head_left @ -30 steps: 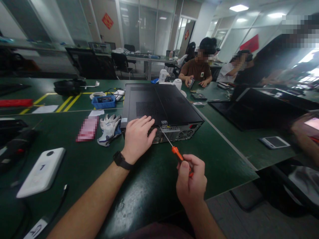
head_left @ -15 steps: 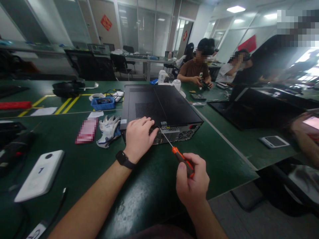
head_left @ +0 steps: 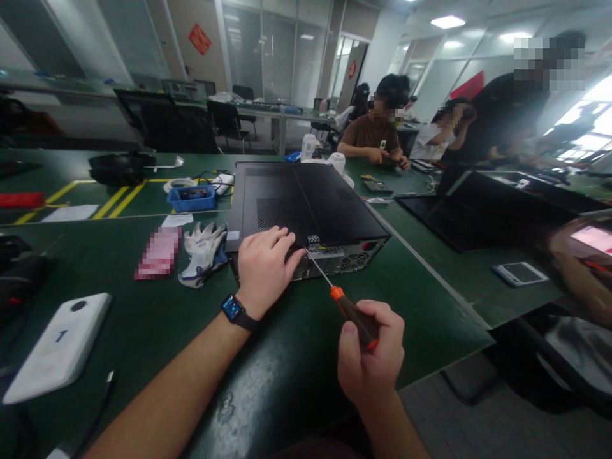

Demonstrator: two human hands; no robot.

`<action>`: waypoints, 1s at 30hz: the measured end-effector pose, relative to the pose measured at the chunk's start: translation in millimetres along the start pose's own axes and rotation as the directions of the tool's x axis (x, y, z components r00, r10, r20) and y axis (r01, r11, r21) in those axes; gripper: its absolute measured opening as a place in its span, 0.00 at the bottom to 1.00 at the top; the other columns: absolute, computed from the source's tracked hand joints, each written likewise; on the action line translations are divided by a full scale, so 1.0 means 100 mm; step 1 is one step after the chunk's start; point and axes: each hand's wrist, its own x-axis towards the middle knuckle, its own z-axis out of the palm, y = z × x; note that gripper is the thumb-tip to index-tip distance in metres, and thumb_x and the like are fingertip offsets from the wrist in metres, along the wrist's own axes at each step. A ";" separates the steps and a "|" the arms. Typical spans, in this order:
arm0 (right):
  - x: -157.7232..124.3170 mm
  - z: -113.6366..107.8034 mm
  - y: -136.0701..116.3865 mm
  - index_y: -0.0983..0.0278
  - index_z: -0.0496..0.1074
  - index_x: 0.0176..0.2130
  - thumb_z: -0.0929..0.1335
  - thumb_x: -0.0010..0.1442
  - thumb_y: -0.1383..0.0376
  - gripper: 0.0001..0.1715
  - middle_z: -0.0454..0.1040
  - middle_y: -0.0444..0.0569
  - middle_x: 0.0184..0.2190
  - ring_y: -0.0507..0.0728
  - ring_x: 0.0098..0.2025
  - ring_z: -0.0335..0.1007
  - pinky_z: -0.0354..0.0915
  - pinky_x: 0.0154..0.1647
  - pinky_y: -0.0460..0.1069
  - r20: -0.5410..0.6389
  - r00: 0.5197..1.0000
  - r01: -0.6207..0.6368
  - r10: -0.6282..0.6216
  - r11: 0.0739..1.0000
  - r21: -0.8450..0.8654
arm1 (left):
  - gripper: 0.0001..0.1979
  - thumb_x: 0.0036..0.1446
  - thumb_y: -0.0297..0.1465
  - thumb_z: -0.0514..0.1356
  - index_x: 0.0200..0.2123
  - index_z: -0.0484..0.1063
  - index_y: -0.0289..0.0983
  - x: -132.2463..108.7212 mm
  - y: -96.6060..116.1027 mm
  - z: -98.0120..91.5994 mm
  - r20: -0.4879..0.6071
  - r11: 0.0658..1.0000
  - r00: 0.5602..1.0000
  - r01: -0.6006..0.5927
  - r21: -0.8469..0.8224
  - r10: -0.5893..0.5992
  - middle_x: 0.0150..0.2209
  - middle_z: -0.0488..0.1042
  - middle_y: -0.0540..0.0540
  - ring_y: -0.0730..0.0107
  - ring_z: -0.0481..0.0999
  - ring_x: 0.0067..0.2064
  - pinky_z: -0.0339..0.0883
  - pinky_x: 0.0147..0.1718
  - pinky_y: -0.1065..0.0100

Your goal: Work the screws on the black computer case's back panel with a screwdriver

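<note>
A black desktop computer case (head_left: 282,185) lies on its side on the green table, its rear panel facing me. My left hand (head_left: 268,264) rests across the near edge, fingers laid over the top and thumb apart, pointing at the screwdriver's tip. My right hand (head_left: 375,357) is closed round the orange-and-dark handle of a screwdriver (head_left: 352,313). The shaft slants up and left, its tip meeting the rear edge just beside my left thumb. Whatever the tip touches is too small to make out.
Left of the case lie grey-white work gloves (head_left: 203,252), a blurred pink packet (head_left: 159,254) and a blue tray (head_left: 191,199). A white device marked 1 (head_left: 57,347) lies near left. A phone-like device (head_left: 520,273) and black panel (head_left: 444,220) are at right. Other people sit beyond.
The screwdriver handle has turned in my right hand, which sits slightly lower; its tip stays by my left thumb. The watch screen on my left wrist is now lit. The view has shifted slightly.
</note>
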 end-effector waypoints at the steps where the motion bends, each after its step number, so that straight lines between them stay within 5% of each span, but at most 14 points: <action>1: -0.02 0.01 0.00 0.61 0.69 0.50 0.67 0.66 0.66 0.12 0.78 0.49 0.37 0.56 0.33 0.79 0.73 0.32 0.50 -0.007 1.000 0.024 -0.024 1.000 -0.003 | 0.13 0.66 0.39 0.66 0.51 0.81 0.42 0.00 0.00 0.00 -0.006 0.999 1.000 -0.023 0.042 0.023 0.55 0.83 0.37 0.43 0.78 0.61 0.64 0.60 0.45; 7: -0.13 0.04 0.06 0.62 0.72 0.53 0.65 0.71 0.66 0.12 0.79 0.46 0.35 0.52 0.26 0.76 0.71 0.26 0.46 -0.002 1.000 -0.027 0.027 0.999 -0.023 | 0.12 0.67 0.37 0.65 0.50 0.80 0.38 0.00 -0.01 0.00 -0.042 0.974 0.991 -0.115 0.197 0.126 0.53 0.84 0.39 0.47 0.81 0.58 0.69 0.55 0.48; 14: -0.09 0.04 0.01 0.63 0.71 0.52 0.68 0.67 0.68 0.14 0.79 0.50 0.39 0.56 0.36 0.81 0.76 0.34 0.49 -0.023 0.999 0.037 -0.037 0.999 -0.004 | 0.13 0.66 0.38 0.67 0.50 0.80 0.38 0.00 -0.02 0.00 -0.045 0.969 0.990 -0.124 0.214 0.136 0.53 0.84 0.40 0.47 0.81 0.58 0.70 0.54 0.48; 19: -0.11 0.02 0.02 0.62 0.73 0.53 0.66 0.70 0.70 0.13 0.81 0.47 0.36 0.53 0.30 0.79 0.75 0.32 0.47 0.029 1.000 0.010 -0.010 1.000 -0.012 | 0.13 0.67 0.38 0.67 0.50 0.79 0.37 -0.01 -0.02 0.01 -0.051 0.967 0.988 -0.128 0.220 0.143 0.53 0.84 0.40 0.48 0.82 0.57 0.70 0.55 0.48; 25: -0.08 0.01 0.01 0.63 0.72 0.51 0.66 0.67 0.67 0.13 0.80 0.50 0.39 0.57 0.39 0.81 0.78 0.39 0.51 0.030 0.999 0.045 -0.045 0.999 0.007 | 0.12 0.67 0.37 0.66 0.50 0.79 0.38 -0.01 -0.01 0.00 -0.050 0.966 0.988 -0.131 0.221 0.145 0.53 0.84 0.40 0.48 0.82 0.58 0.70 0.55 0.48; 30: -0.11 0.02 0.01 0.62 0.73 0.54 0.66 0.70 0.68 0.13 0.82 0.49 0.39 0.55 0.33 0.82 0.77 0.35 0.49 0.034 0.999 -0.007 0.008 0.999 -0.033 | 0.13 0.67 0.37 0.66 0.50 0.79 0.38 0.00 -0.01 0.00 -0.043 0.968 0.989 -0.126 0.219 0.139 0.53 0.84 0.40 0.48 0.81 0.58 0.70 0.55 0.48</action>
